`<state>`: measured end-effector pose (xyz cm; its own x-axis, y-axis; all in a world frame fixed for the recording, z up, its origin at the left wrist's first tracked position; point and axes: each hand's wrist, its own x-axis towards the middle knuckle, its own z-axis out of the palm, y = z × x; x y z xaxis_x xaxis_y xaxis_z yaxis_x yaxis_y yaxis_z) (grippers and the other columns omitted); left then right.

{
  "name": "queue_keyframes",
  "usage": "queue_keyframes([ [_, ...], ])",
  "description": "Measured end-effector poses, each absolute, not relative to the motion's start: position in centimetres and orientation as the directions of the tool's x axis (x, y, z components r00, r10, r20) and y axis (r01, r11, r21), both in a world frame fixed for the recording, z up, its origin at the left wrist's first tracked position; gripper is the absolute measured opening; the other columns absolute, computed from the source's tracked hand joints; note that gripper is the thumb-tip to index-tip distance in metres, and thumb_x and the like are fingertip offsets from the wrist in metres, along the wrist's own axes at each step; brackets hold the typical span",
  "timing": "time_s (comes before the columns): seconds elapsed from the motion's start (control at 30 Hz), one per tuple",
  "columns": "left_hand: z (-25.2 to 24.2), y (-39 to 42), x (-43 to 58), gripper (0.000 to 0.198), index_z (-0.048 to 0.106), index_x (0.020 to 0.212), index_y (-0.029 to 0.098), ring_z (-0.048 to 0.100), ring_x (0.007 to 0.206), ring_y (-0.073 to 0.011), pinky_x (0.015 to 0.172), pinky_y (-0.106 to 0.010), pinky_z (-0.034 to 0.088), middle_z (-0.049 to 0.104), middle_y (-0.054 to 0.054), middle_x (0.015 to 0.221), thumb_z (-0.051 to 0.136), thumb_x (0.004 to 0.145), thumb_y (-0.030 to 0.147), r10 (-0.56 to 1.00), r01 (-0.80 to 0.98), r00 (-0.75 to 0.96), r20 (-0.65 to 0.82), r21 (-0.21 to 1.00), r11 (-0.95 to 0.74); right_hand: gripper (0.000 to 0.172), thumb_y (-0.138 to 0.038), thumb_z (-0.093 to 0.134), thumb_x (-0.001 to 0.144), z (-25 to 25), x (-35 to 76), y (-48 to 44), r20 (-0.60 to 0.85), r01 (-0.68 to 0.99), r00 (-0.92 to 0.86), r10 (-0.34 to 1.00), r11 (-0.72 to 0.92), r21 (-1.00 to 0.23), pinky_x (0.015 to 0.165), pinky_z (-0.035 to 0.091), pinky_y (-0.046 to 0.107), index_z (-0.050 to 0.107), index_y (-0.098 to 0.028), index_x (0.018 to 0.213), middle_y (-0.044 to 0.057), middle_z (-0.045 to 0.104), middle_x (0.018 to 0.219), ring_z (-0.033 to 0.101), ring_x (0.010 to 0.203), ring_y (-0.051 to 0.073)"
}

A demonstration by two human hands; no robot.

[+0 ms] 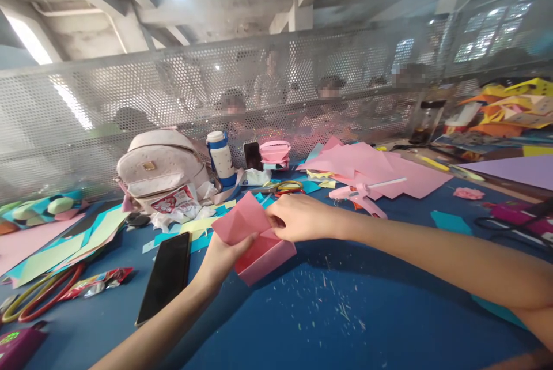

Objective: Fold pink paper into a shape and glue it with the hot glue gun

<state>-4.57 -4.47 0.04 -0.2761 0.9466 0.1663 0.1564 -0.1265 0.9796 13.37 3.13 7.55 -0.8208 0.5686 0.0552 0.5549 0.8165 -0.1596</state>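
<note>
Between my hands is a pink paper box [265, 257], partly folded, its near wall upright and a pointed flap standing up at the far left. My left hand [227, 255] grips its left side, thumb over the edge. Fingers curled, my right hand [296, 217] pinches the paper at the far right edge; the fingertips are partly hidden behind it. A pink glue gun [360, 197] lies just beyond my right forearm. Left of my left forearm rests a black phone [166, 275].
A pale backpack [162, 157], a white and blue bottle [221, 157] and a stack of pink paper [371, 165] line the back, before a perforated metal screen [185, 93]. Scissors [287, 187] lie among paper scraps. Small clippings dot the blue tabletop [302, 324]. People sit behind the screen.
</note>
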Motion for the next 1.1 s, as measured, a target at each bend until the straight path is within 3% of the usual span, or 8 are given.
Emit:
queue_keyframes([
  [0.17, -0.2, -4.2, -4.9, 0.055, 0.064, 0.11, 0.015, 0.068, 0.1, -0.0274, 0.081, -0.035, 0.057, 0.073, -0.011, 0.107, 0.081, 0.061, 0.034, 0.938, 0.227, -0.284, 0.2, 0.964, -0.137, 0.005, -0.016, 0.057, 0.07, 7.5, 13.3, 3.0, 0.07, 0.56, -0.816, 0.574, 0.815, -0.152, 0.049, 0.025, 0.025, 0.062, -0.017, 0.069, 0.0, 0.061, 0.064, 0.044, 0.053, 0.01],
  [0.53, 1.2, -3.5, -5.9, 0.037, 0.065, 0.095, 0.014, 0.07, 0.083, -0.0239, 0.07, -0.031, 0.056, 0.075, -0.007, 0.088, 0.073, 0.064, 0.033, 0.918, 0.409, -0.243, 0.313, 0.891, -0.196, 0.006, -0.015, 0.06, 0.076, 8.7, 13.6, 3.4, 0.126, 0.498, -0.823, 0.553, 0.811, -0.309, 0.059, 0.034, 0.026, 0.065, -0.017, 0.071, 0.001, 0.068, 0.078, 0.058, 0.071, 0.012],
  [0.67, 1.6, -3.5, -6.1, 0.034, 0.066, 0.092, 0.015, 0.07, 0.087, -0.0249, 0.075, -0.032, 0.056, 0.075, -0.006, 0.089, 0.074, 0.062, 0.03, 0.885, 0.395, -0.247, 0.394, 0.875, -0.28, 0.005, -0.016, 0.059, 0.082, 8.3, 14.0, 3.5, 0.237, 0.357, -0.845, 0.48, 0.835, -0.419, 0.068, 0.04, 0.027, 0.064, -0.017, 0.08, 0.001, 0.069, 0.084, 0.06, 0.077, 0.013],
  [0.77, 1.6, -3.5, -6.3, 0.033, 0.067, 0.086, 0.016, 0.069, 0.087, -0.0264, 0.076, -0.033, 0.056, 0.075, -0.007, 0.088, 0.078, 0.059, 0.031, 0.849, 0.318, -0.36, 0.387, 0.906, -0.278, 0.008, -0.019, 0.058, 0.086, 7.3, 14.7, 3.8, 0.377, 0.227, -0.778, 0.502, 0.785, -0.577, 0.08, 0.044, 0.029, 0.061, -0.018, 0.094, 0.003, 0.066, 0.098, 0.06, 0.089, 0.014],
  [0.83, 1.4, -3.3, -6.6, 0.036, 0.067, 0.083, 0.015, 0.069, 0.087, -0.0278, 0.075, -0.034, 0.057, 0.075, -0.008, 0.087, 0.081, 0.055, 0.034, 0.837, 0.252, -0.429, 0.338, 0.935, -0.249, 0.015, -0.025, 0.058, 0.088, 6.2, 15.2, 4.0, 0.374, 0.149, -0.729, 0.573, 0.667, -0.73, 0.085, 0.047, 0.031, 0.057, -0.018, 0.102, 0.005, 0.062, 0.109, 0.059, 0.099, 0.015],
  [0.93, 1.0, -3.1, -6.9, 0.043, 0.067, 0.085, 0.013, 0.07, 0.084, -0.0281, 0.072, -0.036, 0.058, 0.074, -0.01, 0.088, 0.083, 0.055, 0.039, 0.843, 0.17, -0.461, 0.277, 0.96, -0.223, 0.037, -0.034, 0.066, 0.084, 4.2, 16.0, 4.0, 0.18, 0.035, -0.762, 0.622, 0.317, -0.948, 0.082, 0.052, 0.032, 0.051, -0.018, 0.114, 0.01, 0.055, 0.122, 0.059, 0.106, 0.018],
  [1.0, 0.8, -3.2, -6.9, 0.045, 0.067, 0.086, 0.012, 0.07, 0.082, -0.0273, 0.072, -0.036, 0.059, 0.074, -0.011, 0.088, 0.083, 0.055, 0.041, 0.852, 0.122, -0.459, 0.252, 0.968, -0.221, 0.049, -0.037, 0.067, 0.084, 3.0, 16.3, 3.6, 0.018, 0.003, -0.847, 0.531, 0.039, -0.999, 0.081, 0.054, 0.032, 0.048, -0.017, 0.124, 0.012, 0.056, 0.122, 0.06, 0.105, 0.019],
  [1.1, 0.8, -3.5, -6.6, 0.046, 0.067, 0.085, 0.011, 0.071, 0.08, -0.0265, 0.071, -0.036, 0.059, 0.075, -0.01, 0.085, 0.084, 0.054, 0.041, 0.864, 0.079, -0.447, 0.231, 0.973, -0.219, 0.058, -0.038, 0.071, 0.082, 1.8, 16.4, 2.7, -0.054, -0.039, -0.915, 0.401, -0.22, -0.975, 0.083, 0.053, 0.03, 0.047, -0.018, 0.131, 0.013, 0.056, 0.126, 0.06, 0.11, 0.02],
])
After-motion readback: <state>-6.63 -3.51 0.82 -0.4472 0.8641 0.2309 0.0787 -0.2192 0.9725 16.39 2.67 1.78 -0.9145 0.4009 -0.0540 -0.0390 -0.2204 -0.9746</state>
